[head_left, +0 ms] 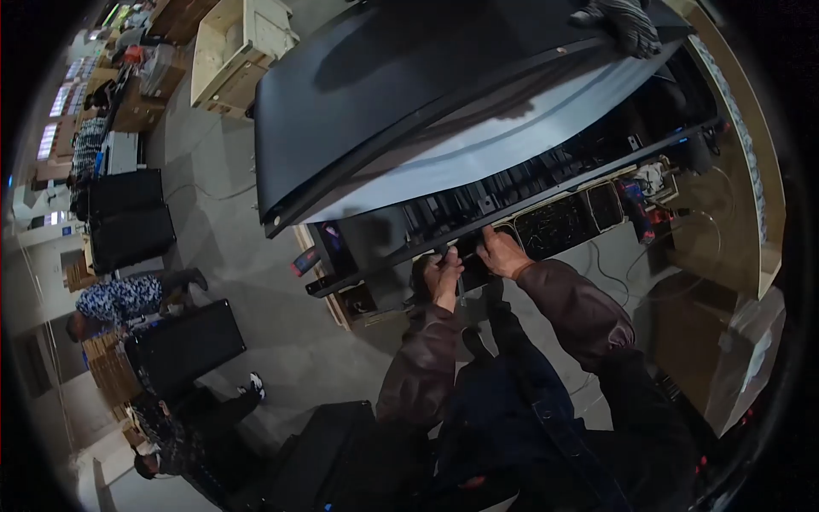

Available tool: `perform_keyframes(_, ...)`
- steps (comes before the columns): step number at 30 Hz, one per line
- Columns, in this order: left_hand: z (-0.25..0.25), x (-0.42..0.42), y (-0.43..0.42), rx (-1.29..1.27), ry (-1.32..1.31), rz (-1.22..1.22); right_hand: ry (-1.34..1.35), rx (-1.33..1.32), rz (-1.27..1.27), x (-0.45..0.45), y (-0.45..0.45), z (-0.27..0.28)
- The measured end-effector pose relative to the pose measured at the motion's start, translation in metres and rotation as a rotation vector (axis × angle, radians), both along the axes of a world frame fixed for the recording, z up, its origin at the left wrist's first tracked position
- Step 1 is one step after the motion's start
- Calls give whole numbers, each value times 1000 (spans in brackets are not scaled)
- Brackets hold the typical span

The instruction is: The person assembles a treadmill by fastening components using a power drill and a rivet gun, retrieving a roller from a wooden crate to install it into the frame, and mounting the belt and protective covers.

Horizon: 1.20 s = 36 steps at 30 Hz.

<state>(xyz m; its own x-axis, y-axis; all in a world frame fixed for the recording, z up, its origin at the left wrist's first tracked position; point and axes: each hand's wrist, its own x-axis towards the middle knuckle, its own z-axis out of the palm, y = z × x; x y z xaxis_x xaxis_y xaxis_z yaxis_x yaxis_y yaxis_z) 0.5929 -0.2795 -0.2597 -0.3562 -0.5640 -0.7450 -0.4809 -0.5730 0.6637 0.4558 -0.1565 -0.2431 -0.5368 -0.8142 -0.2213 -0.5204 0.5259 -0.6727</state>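
In the head view, my left hand (442,277) is at the near side of a long black rail (520,207), its fingers curled together. Whatever they pinch is too small and dark to make out. Close by on the right, my right hand (503,253) touches the rail's near edge with one finger; the other fingers bend beneath and are partly hidden. Behind the rail, several dark parts (452,205) sit in a row. Above them a large black panel (401,85) is tilted up, with white fabric (478,175) hanging under its edge.
Another person's gloved hand (627,30) rests on the panel's far right. A red-and-black power tool (636,209) stands right of a compartmented tray (559,230). Cardboard (695,350) is at right, a wooden crate (235,60) at upper left. Other people work beside black units (188,346) at left.
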Motion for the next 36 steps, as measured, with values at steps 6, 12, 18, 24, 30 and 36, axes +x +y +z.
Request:
perform_keyframes(6, 116, 72, 56, 161, 332, -136, -1131, 92, -210, -40, -15, 77)
perform_keyframes(12, 113, 91, 83, 627, 487, 234, -1124, -197, -424, -37, -38, 10)
perform_keyframes(18, 115, 151, 120, 289, 337, 147, -937, -279, -492, 41, 105, 86)
perform_keyframes(24, 168, 313, 205, 213, 131, -22, -736, 43, -506, 102, 338, 173)
perform_keyframes(30, 220, 355, 225, 113, 200, -131, -740, -211, -634, 91, 393, 236)
perform_keyframes(36, 267, 206, 190, -132, 400, -162, -410, -367, -486, -28, 301, 280)
